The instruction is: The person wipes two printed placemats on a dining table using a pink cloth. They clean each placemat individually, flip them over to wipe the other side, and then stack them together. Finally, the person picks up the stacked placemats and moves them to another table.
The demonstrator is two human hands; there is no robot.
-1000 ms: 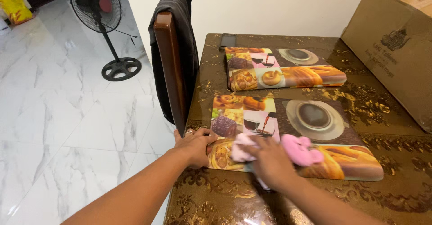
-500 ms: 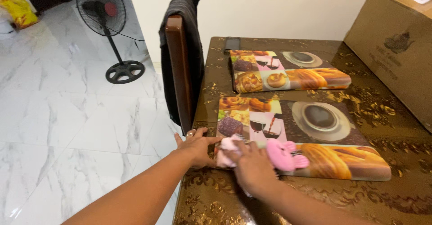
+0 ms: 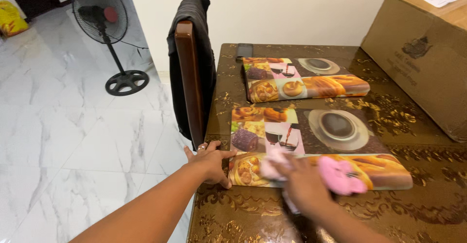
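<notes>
Pink cloth (image 3: 335,176), one, pressed flat under our right hand (image 3: 304,187) on the nearer of two placemats (image 3: 316,143); our left hand (image 3: 210,160), fingers spread, steadies its left edge.

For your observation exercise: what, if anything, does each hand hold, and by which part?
The right hand presses on the middle of a pink cloth. The left hand holds nothing, resting at the placemat's left edge.

Your room: white wall (image 3: 292,9), marble floor (image 3: 73,141)
1 black fan (image 3: 104,17), jacket-draped chair (image 3: 192,73), cardboard box (image 3: 423,53) on your glossy brown table (image 3: 428,209)
</notes>
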